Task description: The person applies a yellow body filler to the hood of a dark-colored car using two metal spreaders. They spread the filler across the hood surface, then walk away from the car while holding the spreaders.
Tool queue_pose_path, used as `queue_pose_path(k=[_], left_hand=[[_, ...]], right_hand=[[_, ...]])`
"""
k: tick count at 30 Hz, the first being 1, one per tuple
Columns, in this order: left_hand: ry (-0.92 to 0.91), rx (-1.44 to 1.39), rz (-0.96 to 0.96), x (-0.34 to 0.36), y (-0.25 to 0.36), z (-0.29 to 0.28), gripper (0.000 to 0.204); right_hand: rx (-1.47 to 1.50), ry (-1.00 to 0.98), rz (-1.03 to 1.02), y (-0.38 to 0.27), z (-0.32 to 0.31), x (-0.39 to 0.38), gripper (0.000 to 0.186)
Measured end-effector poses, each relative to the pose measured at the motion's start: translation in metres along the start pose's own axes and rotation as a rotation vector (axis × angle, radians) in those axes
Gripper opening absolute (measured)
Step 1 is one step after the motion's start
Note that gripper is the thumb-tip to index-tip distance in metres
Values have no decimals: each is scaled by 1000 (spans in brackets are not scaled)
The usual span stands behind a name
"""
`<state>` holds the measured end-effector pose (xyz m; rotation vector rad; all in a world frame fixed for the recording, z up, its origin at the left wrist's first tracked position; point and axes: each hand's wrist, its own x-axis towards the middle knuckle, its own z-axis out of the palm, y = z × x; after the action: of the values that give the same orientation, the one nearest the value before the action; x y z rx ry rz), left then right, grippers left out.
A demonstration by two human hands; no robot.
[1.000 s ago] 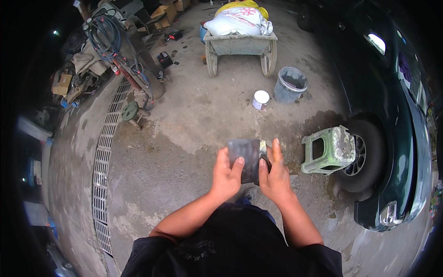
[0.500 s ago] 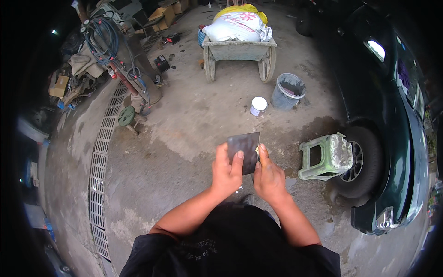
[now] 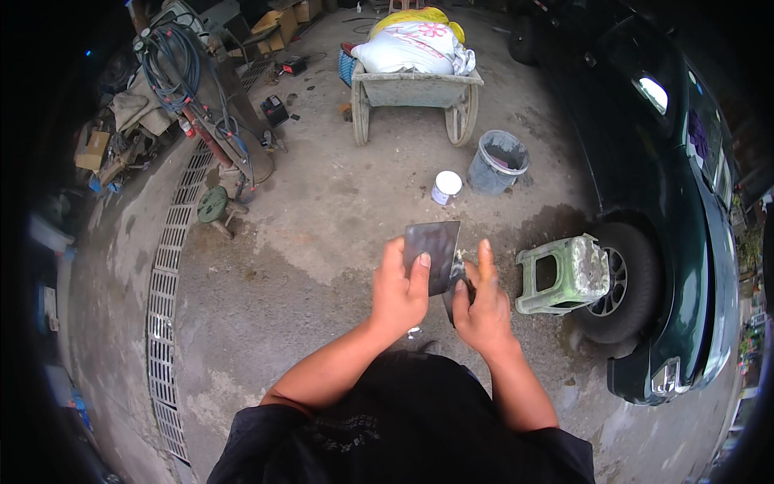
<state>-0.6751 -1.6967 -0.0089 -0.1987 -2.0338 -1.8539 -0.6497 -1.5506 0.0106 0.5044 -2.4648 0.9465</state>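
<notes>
My left hand (image 3: 399, 292) is closed on a thin, dark, rectangular plate (image 3: 433, 248), its thumb lying across the face. My right hand (image 3: 488, 313) sits close beside the plate's right edge. Between its thumb and fingers it grips a dark, flat scraper-like tool (image 3: 451, 309), mostly hidden by the hand and plate. The right index finger points up, clear of the tool. A dab of whitish paste (image 3: 459, 263) shows by the plate's edge, near the right fingertips.
Ahead stand a white can (image 3: 446, 187), a grey bucket (image 3: 498, 163) and a cart (image 3: 415, 90) loaded with sacks. A pale green plastic stool (image 3: 564, 274) lies on its side against the wheel of a dark green car (image 3: 685, 323). Leftward are a floor grate (image 3: 164, 306) and small stool (image 3: 213, 205).
My right hand has shifted slightly right, and its index finger has lifted away from the plate's edge. The plate has moved a little up and right, still in my left hand.
</notes>
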Motion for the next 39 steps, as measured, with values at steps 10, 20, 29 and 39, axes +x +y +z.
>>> queue_pose_path(k=[10, 20, 29, 39], left_hand=[[-17, 22, -28, 0, -3, -4, 27], [-42, 20, -5, 0, 10, 1, 25], [-84, -8, -67, 0, 4, 4, 26], [-127, -135, -82, 6, 6, 1, 24]], right_hand=[[-43, 52, -90, -7, -16, 14, 68], [-57, 59, -70, -8, -16, 8, 73], [-15, 65, -61, -1, -12, 9, 72], [4, -26, 83, -4, -12, 4, 74]])
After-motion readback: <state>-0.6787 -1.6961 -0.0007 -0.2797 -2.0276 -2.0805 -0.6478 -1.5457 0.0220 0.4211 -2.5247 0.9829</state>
